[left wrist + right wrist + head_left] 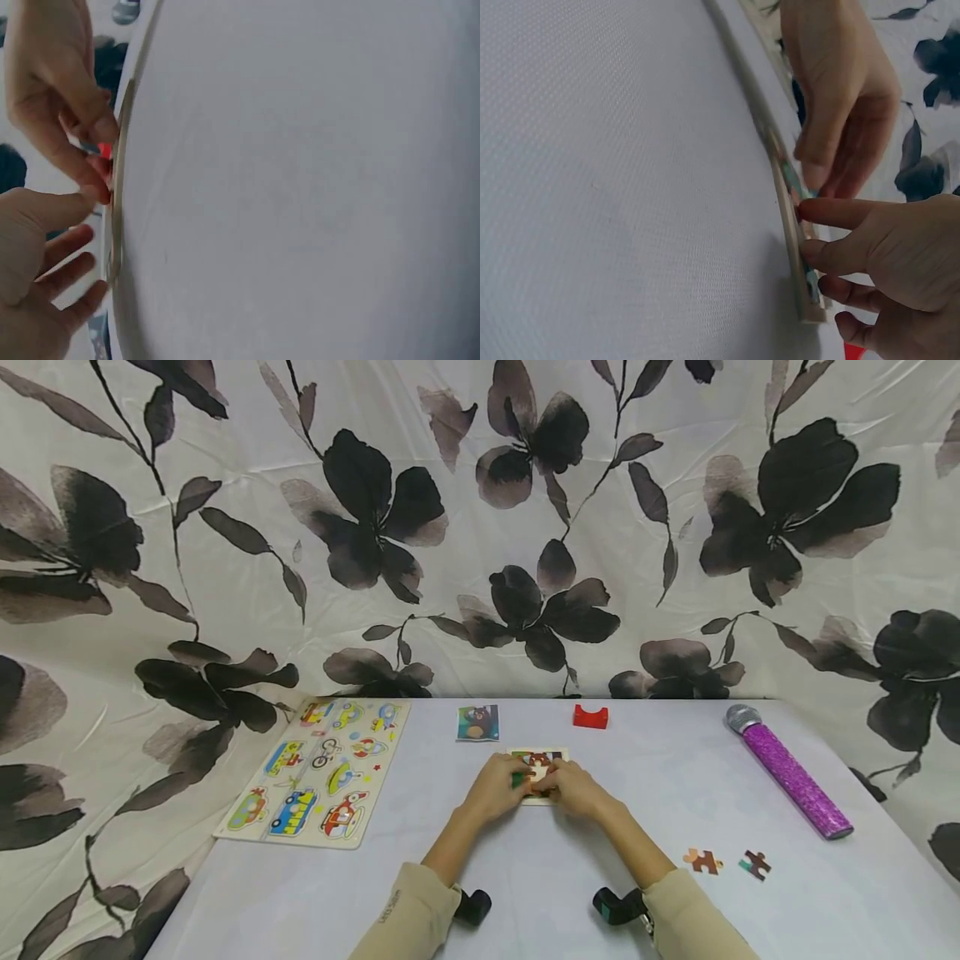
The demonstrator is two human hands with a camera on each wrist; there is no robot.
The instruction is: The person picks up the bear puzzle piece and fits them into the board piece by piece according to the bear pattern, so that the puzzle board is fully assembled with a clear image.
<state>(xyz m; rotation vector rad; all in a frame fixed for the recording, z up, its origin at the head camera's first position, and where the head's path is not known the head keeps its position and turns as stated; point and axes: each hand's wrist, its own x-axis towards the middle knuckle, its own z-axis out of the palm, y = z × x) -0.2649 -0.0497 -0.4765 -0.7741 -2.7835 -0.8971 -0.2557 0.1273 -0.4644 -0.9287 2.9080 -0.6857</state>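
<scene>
Puzzle tray [558, 753], worktop [525, 877] centre: left hand [495, 787] and right hand [572, 787] pressing extended fingers on its pieces; two loose pieces [703, 860] toward right edge.

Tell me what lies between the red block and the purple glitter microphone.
Nothing: in the head view, bare white tablecloth separates red block from microphone.

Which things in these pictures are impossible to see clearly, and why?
- Puzzle tray: head view, both hands cover most of its picture.
- Piece under the left hand and right hand: hidden by fingers.
- Two loose pieces: too small to read.
- Wrist views: tray seen edge-on only.
</scene>
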